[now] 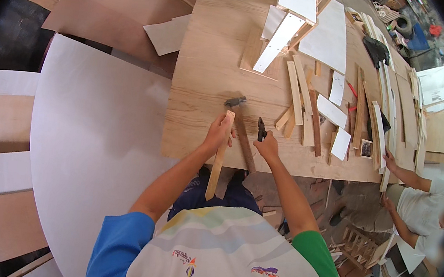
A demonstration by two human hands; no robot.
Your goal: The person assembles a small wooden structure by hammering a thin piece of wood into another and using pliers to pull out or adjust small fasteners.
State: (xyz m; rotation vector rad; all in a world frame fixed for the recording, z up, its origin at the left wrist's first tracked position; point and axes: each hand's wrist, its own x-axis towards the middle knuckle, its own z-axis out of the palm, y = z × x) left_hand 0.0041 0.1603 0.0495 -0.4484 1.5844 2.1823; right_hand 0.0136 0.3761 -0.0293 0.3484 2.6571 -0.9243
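Observation:
My left hand (216,134) grips a pale narrow wooden strip (218,164) held upright near the table's front edge, its lower end hanging beyond that edge. My right hand (268,144), just right of it, is closed on dark pliers (261,127) pointing away from me. A claw hammer (235,101) lies between my hands on the plywood table (205,49), head away from me and wooden handle toward the edge. Several loose battens (297,89) and white offcuts (330,110) lie to the right.
A white-faced wooden assembly (280,38) stands at the table's back. Large boards (89,151) fill the left side. A co-worker (416,210) at the right handles long strips (377,134). Scrap wood and a small crate (360,244) lie on the floor at lower right.

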